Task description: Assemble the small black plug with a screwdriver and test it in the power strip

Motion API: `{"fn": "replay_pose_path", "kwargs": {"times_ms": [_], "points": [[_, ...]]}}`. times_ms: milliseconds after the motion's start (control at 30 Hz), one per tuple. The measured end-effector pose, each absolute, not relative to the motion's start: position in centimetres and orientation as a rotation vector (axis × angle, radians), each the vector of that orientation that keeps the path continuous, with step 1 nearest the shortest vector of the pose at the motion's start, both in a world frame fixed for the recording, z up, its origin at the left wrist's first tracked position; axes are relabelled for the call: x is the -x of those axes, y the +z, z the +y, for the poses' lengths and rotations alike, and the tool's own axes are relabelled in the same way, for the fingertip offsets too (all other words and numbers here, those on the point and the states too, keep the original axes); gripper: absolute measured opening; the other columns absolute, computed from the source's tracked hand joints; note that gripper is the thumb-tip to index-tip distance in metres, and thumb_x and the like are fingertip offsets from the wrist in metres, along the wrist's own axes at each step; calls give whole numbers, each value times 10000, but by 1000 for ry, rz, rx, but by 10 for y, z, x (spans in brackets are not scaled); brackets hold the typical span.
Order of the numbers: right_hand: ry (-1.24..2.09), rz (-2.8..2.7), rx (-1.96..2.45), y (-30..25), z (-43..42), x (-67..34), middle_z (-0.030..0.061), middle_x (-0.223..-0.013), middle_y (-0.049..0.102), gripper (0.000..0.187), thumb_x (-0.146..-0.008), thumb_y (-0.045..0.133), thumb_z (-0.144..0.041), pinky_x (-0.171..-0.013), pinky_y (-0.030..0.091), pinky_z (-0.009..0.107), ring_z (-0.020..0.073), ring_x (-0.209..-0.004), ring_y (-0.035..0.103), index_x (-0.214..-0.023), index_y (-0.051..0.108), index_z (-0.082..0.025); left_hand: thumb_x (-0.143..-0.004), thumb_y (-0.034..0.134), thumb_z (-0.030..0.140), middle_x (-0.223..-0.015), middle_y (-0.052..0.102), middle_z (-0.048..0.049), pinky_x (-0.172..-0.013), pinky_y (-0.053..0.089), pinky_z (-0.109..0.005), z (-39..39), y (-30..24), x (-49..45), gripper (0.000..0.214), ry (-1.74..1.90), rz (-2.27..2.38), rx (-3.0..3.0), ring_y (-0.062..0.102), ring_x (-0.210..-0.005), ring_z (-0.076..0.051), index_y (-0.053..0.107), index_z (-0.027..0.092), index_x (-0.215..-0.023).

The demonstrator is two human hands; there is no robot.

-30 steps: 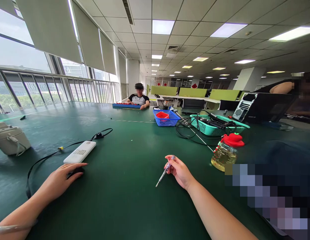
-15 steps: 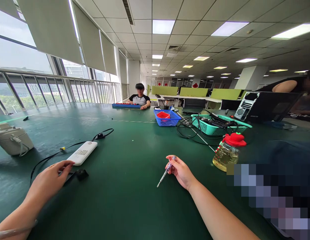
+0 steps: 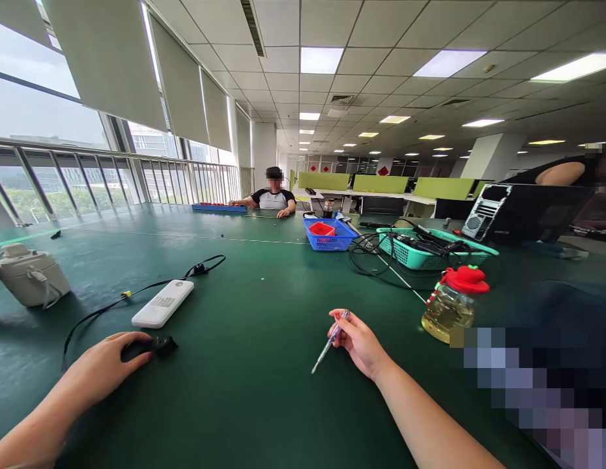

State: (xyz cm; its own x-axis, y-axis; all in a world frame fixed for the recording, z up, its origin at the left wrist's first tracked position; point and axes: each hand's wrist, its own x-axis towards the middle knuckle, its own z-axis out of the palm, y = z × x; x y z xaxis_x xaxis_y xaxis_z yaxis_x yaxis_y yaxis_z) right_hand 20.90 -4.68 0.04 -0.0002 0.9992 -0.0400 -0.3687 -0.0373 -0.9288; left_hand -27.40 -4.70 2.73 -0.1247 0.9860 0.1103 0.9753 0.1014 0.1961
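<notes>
My left hand (image 3: 105, 365) is closed around a small black object (image 3: 163, 345), fingers on its far side and thumb on its near side. The object rests on the green table, and my palm and fingers hide part of it. Just beyond that hand lies a white power bank (image 3: 163, 303), with a thin black cable (image 3: 95, 309) running beside it. In my right hand (image 3: 359, 342) is a slim screwdriver (image 3: 325, 355) with a clear purplish handle. My fingers pinch the handle, and the metal tip slants down and left above the table.
A jar with a red lid (image 3: 449, 312) stands at right, near a green basket of cables (image 3: 415, 259) and a blue basket (image 3: 332, 242). A beige case (image 3: 32, 277) sits at left. Across the table (image 3: 254, 404) a person (image 3: 274, 195) sits by a blue tray (image 3: 218, 208).
My left hand has come off the white power bank's near end, moved down slightly and closed on the black object. My right hand still holds the screwdriver. The far blue tray has shifted left.
</notes>
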Motion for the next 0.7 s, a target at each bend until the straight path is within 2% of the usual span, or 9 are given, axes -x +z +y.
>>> {"fn": "replay_pose_path", "kwargs": {"times_ms": [300, 400, 500, 600, 700], "points": [[1396, -908, 948, -1, -46, -210, 12, -609, 649, 487, -587, 830, -529, -572, 384, 289, 132, -528, 511, -883, 636, -195, -738, 422, 446, -1045, 727, -98, -772, 527, -386, -44, 24, 276, 503, 411, 2315, -2077, 690, -866, -289, 702, 210, -1082], [1393, -915, 947, -2, -46, -210, 11, -614, 648, 475, -596, 824, -528, -573, 382, 293, 135, -530, 512, -882, 636, -198, -763, 412, 453, -1146, 689, -89, -789, 523, -381, -49, 32, 271, 505, 512, 2399, -2053, 677, -897, -275, 679, 235, -1132], [1389, -926, 949, -2, -46, -210, 6, -619, 644, 462, -614, 814, -527, -576, 385, 301, 141, -531, 516, -889, 635, -202, -793, 390, 464, -1318, 585, -84, -813, 522, -374, -52, 38, 264, 506, 722, 2441, -2068, 668, -891, -245, 660, 238, -1156], [1387, -928, 949, -1, -47, -210, 4, -616, 640, 462, -615, 812, -526, -579, 388, 303, 144, -532, 517, -891, 633, -202, -819, 343, 456, -1395, 514, -99, -898, 500, -393, -50, 37, 257, 540, 887, 2365, -2192, 637, -1002, -259, 639, 207, -1194], [1391, -923, 948, -1, -47, -210, 6, -615, 644, 467, -609, 816, -525, -580, 386, 300, 140, -532, 513, -889, 632, -200, -833, 307, 420, -1355, 557, -119, -1020, 431, -416, -46, 32, 252, 566, 935, 2237, -2352, 543, -1192, -286, 613, 156, -1230]]}}
